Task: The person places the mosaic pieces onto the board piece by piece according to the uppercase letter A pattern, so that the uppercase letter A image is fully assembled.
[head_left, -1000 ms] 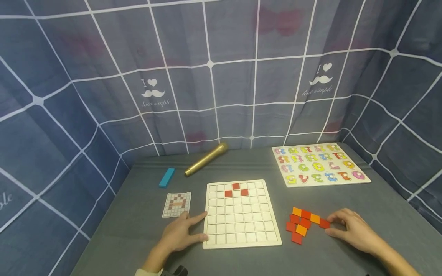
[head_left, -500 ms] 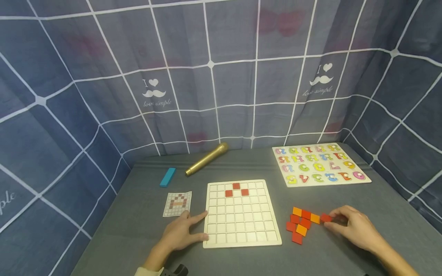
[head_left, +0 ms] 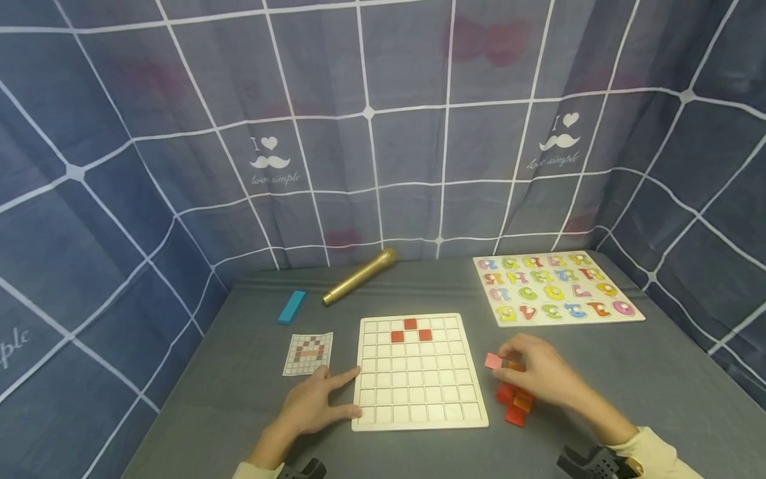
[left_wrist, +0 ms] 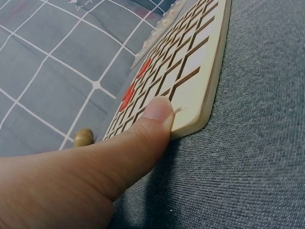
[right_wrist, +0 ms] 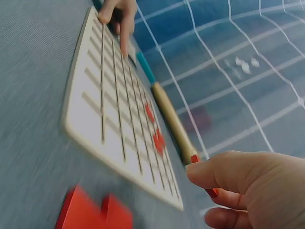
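At the left edge of the grid board (head_left: 415, 394), the left hand (head_left: 314, 401) rests with thumb and index finger extended and spread; the thumb presses the near-left corner, and the hand grips nothing. Right of the board, the right hand (head_left: 541, 372) pinches one red tile (head_left: 493, 361) between thumb and fingers, with the gap closed to the tile's width. Beneath this hand, also right of the board, lies a cluster of red and orange tiles (head_left: 514, 416), partly hidden. Three seated tiles (head_left: 409, 324), all red, occupy the board's two far rows: one in the first, two in the second. Left of the board lies a pattern card (head_left: 308, 354). Beyond the board are a blue block (head_left: 292, 307), far left; a gold microphone (head_left: 359, 277); and a number puzzle (head_left: 571, 291), far right.
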Demonstrator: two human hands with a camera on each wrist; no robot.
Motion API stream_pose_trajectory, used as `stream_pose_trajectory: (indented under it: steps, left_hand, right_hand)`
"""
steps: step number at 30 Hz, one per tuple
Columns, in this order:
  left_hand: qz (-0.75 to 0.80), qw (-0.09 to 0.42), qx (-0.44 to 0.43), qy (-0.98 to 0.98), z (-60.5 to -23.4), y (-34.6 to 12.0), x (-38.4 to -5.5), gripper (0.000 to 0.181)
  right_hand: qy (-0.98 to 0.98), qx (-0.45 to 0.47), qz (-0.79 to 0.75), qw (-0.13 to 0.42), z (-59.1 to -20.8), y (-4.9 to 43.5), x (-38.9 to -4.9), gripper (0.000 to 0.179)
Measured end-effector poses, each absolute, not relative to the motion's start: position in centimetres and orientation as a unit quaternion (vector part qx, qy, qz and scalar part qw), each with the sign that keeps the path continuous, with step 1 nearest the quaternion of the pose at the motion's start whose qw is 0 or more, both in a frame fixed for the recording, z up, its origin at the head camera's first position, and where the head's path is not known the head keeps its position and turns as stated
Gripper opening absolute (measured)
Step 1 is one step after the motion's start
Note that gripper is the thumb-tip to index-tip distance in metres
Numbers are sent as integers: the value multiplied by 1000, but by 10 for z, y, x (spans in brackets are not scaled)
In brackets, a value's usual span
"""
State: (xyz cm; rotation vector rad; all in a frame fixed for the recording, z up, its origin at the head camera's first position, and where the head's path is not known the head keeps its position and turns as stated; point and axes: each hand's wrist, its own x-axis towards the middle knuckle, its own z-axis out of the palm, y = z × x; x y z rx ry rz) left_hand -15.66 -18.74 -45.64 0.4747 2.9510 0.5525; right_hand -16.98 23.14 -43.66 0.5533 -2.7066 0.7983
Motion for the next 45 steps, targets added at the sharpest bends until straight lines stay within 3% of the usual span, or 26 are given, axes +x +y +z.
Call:
stream_pose_trajectory:
  steps: [18, 45]
  left_hand:
    - [175, 40, 155, 971, -456, -186, -154, 77]
    - [169, 40, 148, 974, -455, -185, -154, 77]
  right_hand:
    - [-900, 298, 319, 22, -437, 130, -218, 20]
    - [-905, 272, 327, 7, -451, 91, -236, 24]
